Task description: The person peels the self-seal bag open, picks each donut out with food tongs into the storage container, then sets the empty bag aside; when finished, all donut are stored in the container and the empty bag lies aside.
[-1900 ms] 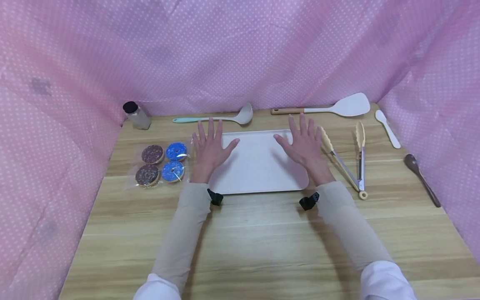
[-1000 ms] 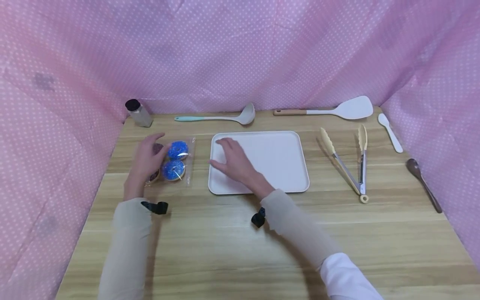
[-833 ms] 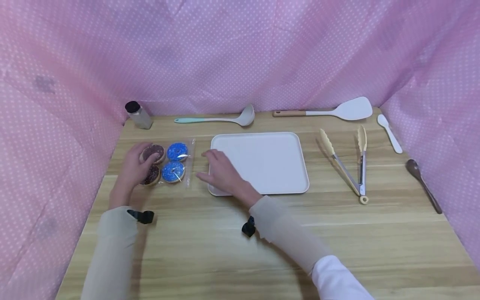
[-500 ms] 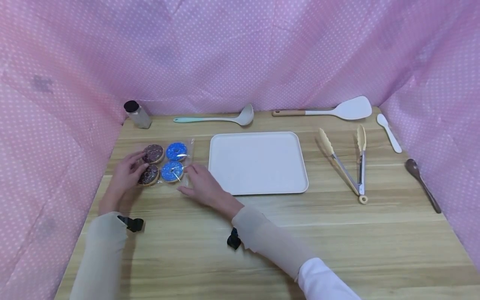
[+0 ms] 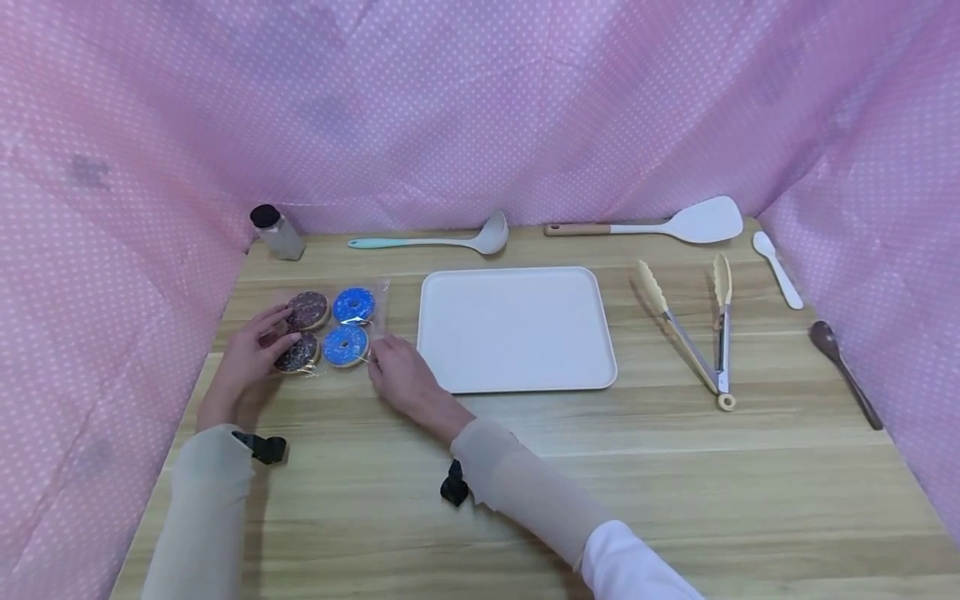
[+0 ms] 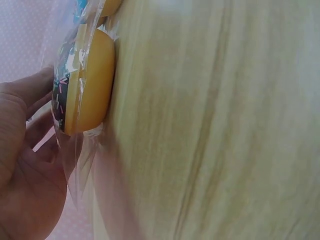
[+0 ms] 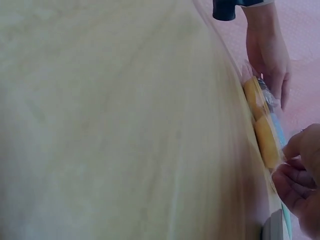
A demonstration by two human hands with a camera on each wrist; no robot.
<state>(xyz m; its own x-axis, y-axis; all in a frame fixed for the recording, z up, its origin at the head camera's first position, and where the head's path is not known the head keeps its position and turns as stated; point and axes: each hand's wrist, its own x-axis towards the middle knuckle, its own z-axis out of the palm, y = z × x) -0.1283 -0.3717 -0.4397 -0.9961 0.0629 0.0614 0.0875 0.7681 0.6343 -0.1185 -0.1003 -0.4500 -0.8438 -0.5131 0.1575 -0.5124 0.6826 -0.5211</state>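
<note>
A clear plastic packet [image 5: 324, 327] with two brown and two blue doughnuts lies flat on the wooden table, left of a white tray [image 5: 517, 333]. My left hand [image 5: 273, 329] holds the packet's left edge, fingers against the brown doughnuts. My right hand [image 5: 377, 354] pinches the plastic at the packet's near right corner. The left wrist view shows the left hand [image 6: 35, 115] against the film beside a doughnut's [image 6: 90, 80] yellow underside. In the right wrist view the right hand [image 7: 295, 165] has curled fingers at the packet [image 7: 262, 120]; the left hand [image 7: 275, 75] is beyond.
Along the back lie a dark-capped jar [image 5: 276, 232], a ladle [image 5: 435, 240] and a white spatula [image 5: 660, 223]. Tongs [image 5: 697, 333], a white spoon [image 5: 776, 268] and a brown spoon [image 5: 843, 371] lie to the right. Pink dotted cloth walls three sides.
Both hands left the tray and moved left to the doughnut packet. The left hand reached its left edge first; the right hand then closed its fingers on the right corner.
</note>
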